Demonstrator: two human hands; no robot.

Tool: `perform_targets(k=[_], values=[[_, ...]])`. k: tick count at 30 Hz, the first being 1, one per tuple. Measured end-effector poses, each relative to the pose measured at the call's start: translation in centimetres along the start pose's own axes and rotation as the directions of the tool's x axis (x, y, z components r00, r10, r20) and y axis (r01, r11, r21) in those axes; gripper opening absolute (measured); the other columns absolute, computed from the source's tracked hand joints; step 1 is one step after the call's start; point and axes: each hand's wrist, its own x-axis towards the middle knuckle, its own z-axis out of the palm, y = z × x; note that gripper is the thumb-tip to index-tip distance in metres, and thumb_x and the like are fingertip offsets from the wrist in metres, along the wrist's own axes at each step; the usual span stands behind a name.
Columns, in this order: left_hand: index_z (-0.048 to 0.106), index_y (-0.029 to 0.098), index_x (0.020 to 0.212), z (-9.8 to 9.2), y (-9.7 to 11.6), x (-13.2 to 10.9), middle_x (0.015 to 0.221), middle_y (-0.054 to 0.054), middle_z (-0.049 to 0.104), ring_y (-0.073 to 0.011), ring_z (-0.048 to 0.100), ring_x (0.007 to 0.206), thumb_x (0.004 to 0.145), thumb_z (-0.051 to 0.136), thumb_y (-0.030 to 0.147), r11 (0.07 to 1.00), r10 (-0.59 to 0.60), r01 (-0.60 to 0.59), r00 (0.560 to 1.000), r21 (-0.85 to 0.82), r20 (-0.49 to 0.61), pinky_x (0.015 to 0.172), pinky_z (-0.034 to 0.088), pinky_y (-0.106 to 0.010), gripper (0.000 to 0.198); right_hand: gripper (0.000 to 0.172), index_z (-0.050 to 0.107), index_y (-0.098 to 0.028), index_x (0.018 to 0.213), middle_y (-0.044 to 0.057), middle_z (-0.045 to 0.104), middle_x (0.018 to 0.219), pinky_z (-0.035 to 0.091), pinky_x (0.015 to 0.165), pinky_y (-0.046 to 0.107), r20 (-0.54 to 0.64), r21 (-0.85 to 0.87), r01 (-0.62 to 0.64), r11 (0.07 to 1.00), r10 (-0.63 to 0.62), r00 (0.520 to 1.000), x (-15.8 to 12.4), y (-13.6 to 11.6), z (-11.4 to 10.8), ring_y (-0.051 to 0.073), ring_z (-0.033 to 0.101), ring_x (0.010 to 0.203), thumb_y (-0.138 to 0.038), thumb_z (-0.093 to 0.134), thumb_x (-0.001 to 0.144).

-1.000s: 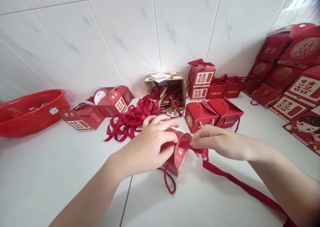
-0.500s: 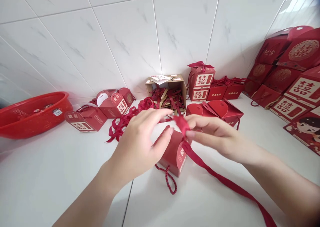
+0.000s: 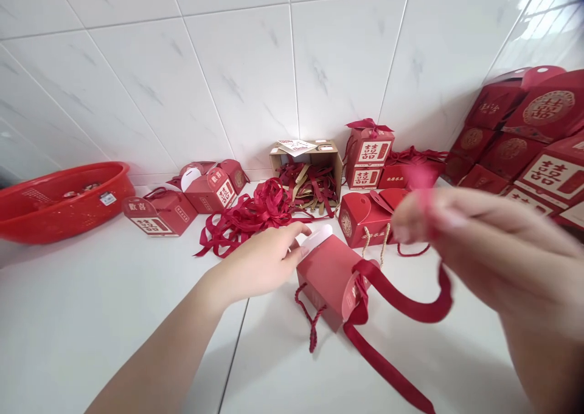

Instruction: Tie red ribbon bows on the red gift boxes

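A red gift box (image 3: 327, 268) stands in front of me with a twisted cord handle (image 3: 312, 319) hanging down its near side. A red ribbon (image 3: 410, 304) comes out of the box's right end, and its other tail lies toward the table's front edge. My right hand (image 3: 474, 231), blurred by motion, pinches the ribbon's upper end in the air to the right of the box. With bent fingers, my left hand (image 3: 269, 259) grips the far left edge of the box by its pale flap (image 3: 318, 237).
Behind the box lie a heap of red ribbon (image 3: 255, 210) and a carton (image 3: 337, 170) of ribbon pieces. Other red boxes stand at the left (image 3: 159, 213), behind (image 3: 367, 155) and stacked at the right (image 3: 542, 115). A red plastic basket (image 3: 59, 210) sits far left against the tiled wall.
My right hand has pulled the ribbon end up and to the right, away from the box. My left hand has moved from the ribbon onto the box's far edge.
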Motion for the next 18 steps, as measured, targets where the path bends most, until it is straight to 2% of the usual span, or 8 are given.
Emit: perform_targets(k=[3, 5, 8, 11, 18], values=[[0.049, 0.035, 0.131, 0.1, 0.3, 0.0, 0.087, 0.002, 0.072, -0.0183, 0.065, 0.069, 0.093, 0.038, 0.053, 0.999, 0.023, -0.021, 0.999, -0.047, 0.045, 0.055, 0.042, -0.026, 0.044, 0.035, 0.051, -0.021, 0.071, -0.001, 0.047, 0.066, 0.034, 0.055, 0.027, 0.133, 0.105, -0.079, 0.991, 0.065, 0.989, 1.9, 0.7, 2.0, 0.013, 0.042, 0.059, -0.052, 0.054, 0.088], [0.044, 0.034, 0.136, 0.0, 0.3, -0.2, 0.080, 0.002, 0.071, -0.0179, 0.062, 0.064, 0.094, 0.036, 0.048, 1.000, 0.017, -0.016, 0.998, -0.025, 0.056, 0.051, 0.040, -0.025, 0.045, 0.036, 0.048, -0.019, 0.067, -0.003, 0.043, 0.066, 0.031, 0.054, 0.026, 0.185, 0.074, -0.142, 0.987, 0.127, 0.975, 2.9, 1.7, 2.9, 0.011, 0.039, 0.058, -0.048, 0.053, 0.088], [0.038, 0.031, 0.141, -0.1, 0.4, -0.4, 0.075, 0.001, 0.070, -0.0183, 0.060, 0.061, 0.093, 0.035, 0.041, 1.000, 0.001, -0.002, 0.999, 0.019, 0.053, 0.050, 0.037, -0.025, 0.048, 0.035, 0.047, -0.018, 0.063, -0.002, 0.045, 0.072, 0.035, 0.060, 0.026, 0.176, -0.010, -0.156, 0.988, 0.155, 0.972, 3.7, 3.0, 3.5, 0.011, 0.043, 0.064, -0.043, 0.054, 0.086], [0.040, 0.029, 0.139, -0.1, 0.5, -0.5, 0.081, -0.001, 0.071, -0.0187, 0.062, 0.063, 0.092, 0.037, 0.040, 1.000, 0.007, -0.007, 0.999, 0.017, 0.042, 0.053, 0.039, -0.026, 0.048, 0.031, 0.049, -0.018, 0.063, -0.001, 0.049, 0.076, 0.037, 0.067, 0.028, 0.182, -0.050, -0.158, 0.986, 0.164, 0.969, 4.1, 3.7, 3.7, 0.013, 0.046, 0.068, -0.039, 0.053, 0.085], [0.046, 0.029, 0.132, -0.1, 0.7, -0.6, 0.080, -0.001, 0.070, -0.0180, 0.061, 0.062, 0.090, 0.039, 0.039, 0.999, 0.028, -0.027, 0.999, -0.022, 0.037, 0.054, 0.040, -0.025, 0.044, 0.027, 0.050, -0.018, 0.063, -0.001, 0.051, 0.074, 0.038, 0.063, 0.028, 0.210, -0.033, -0.229, 0.973, 0.231, 0.950, 4.4, 4.3, 3.7, 0.013, 0.046, 0.063, -0.035, 0.052, 0.084]])
